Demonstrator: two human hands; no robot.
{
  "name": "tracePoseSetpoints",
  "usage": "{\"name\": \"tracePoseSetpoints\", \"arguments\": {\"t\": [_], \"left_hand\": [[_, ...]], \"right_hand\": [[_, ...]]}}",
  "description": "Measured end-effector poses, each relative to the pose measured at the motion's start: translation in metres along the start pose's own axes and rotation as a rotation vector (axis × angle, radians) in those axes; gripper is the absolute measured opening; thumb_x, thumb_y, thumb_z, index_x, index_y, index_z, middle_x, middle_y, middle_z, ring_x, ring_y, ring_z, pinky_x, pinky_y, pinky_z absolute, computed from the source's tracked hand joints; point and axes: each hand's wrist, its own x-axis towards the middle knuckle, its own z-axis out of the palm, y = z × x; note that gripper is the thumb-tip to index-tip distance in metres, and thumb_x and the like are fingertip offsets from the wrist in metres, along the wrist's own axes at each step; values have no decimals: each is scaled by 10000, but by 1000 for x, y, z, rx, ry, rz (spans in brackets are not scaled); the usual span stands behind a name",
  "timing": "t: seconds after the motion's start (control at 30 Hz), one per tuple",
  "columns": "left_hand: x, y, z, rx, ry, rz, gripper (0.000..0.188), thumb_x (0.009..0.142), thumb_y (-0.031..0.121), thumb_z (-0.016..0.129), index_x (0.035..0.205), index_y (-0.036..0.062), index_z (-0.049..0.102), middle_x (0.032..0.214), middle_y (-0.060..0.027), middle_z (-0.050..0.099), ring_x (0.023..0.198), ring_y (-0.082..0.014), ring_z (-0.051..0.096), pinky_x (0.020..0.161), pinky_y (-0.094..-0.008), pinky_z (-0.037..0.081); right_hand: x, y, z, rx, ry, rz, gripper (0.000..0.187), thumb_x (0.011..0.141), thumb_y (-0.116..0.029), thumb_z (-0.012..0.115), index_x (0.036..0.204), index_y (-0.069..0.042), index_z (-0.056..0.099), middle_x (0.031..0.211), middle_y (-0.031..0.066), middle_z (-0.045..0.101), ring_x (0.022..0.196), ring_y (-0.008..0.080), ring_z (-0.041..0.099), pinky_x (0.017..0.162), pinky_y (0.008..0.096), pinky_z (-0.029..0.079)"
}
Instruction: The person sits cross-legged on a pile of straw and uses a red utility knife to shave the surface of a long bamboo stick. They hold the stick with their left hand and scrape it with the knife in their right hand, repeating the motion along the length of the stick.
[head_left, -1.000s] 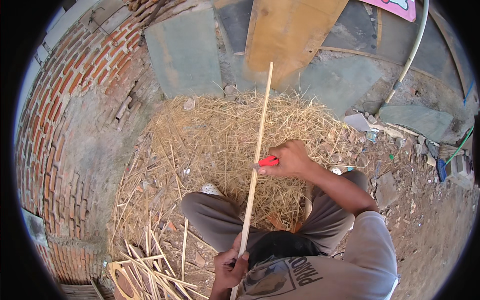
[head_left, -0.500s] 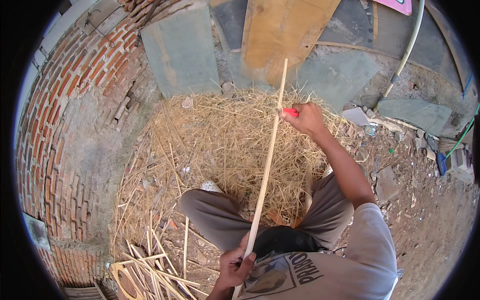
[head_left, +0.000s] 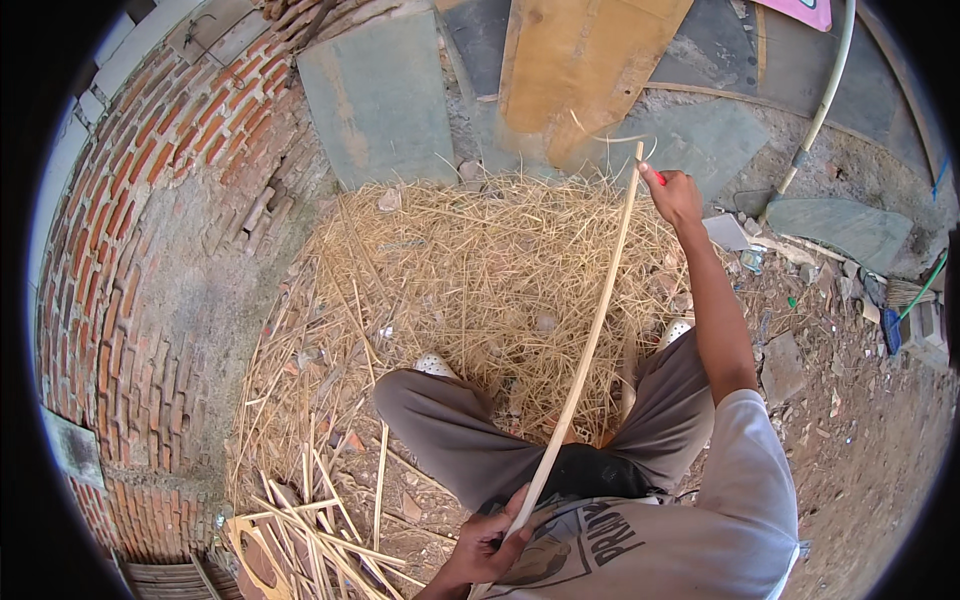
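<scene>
A long pale strip of wood or bamboo [head_left: 595, 335] slants from my waist up and away to the right, bowed slightly. Its near part is gripped in my left hand [head_left: 487, 548], low in front of my shirt. At the strip's far end, my right hand [head_left: 677, 195] is closed on a red-handled knife [head_left: 660, 179] whose blade I cannot make out. A thin curled shaving [head_left: 610, 139] hangs in the air by that tip. Below the strip, between my bent legs and beyond them, spreads a heap of straw-coloured shavings [head_left: 480, 270].
More cut strips [head_left: 330, 530] lie piled on the ground at my left. A brick wall [head_left: 110, 300] rises on the left side. Flat grey boards [head_left: 385, 105] and a brown board [head_left: 585, 70] lean at the back. Rubble and a blue brush [head_left: 891, 330] lie to the right.
My right hand has pushed the knife farther away along the strip to its far end, and a curled shaving now shows there. The strip's far end has swung right.
</scene>
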Motion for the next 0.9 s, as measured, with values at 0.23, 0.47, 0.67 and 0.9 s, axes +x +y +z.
{"name": "tracePoseSetpoints", "arguments": {"t": [0.23, 0.47, 0.67, 0.9], "left_hand": [[-7, 3, -5, 33, -42, -37, 527, 865, -63, 564, 1378, -43, 445, 687, 10, 554, 592, -14, 465, 564, -173, 363], [-21, 3, -7, 114, -39, 97, 459, 875, -57, 570, 1329, -38, 507, 813, -34, 570, 561, -27, 491, 536, -187, 380], [6, -5, -5, -133, 248, -128, 479, 916, -35, 542, 1386, -3, 458, 602, 45, 535, 470, -5, 440, 453, -173, 350], [30, 2, -13, -67, 336, -28, 442, 923, -35, 523, 1363, -23, 478, 520, 37, 492, 429, 7, 394, 426, -168, 316]], "right_hand": [[1, 2, 4, -58, 22, 95, 875, 795, -807, 402, 696, 22, 663, 773, 262, 660, 794, 413, 650, 750, 475, 486], [31, 74, 3, 163, 55, 392, 949, 774, -840, 373, 671, 62, 650, 800, 290, 645, 816, 389, 642, 810, 462, 463], [-61, -42, 6, 254, -271, -158, 714, 860, -684, 511, 616, -27, 646, 505, 121, 539, 518, 242, 575, 535, 402, 445], [-177, -119, 9, 88, -341, -910, 675, 744, -762, 570, 590, -110, 652, 493, 81, 561, 426, 231, 564, 426, 372, 433]]}}
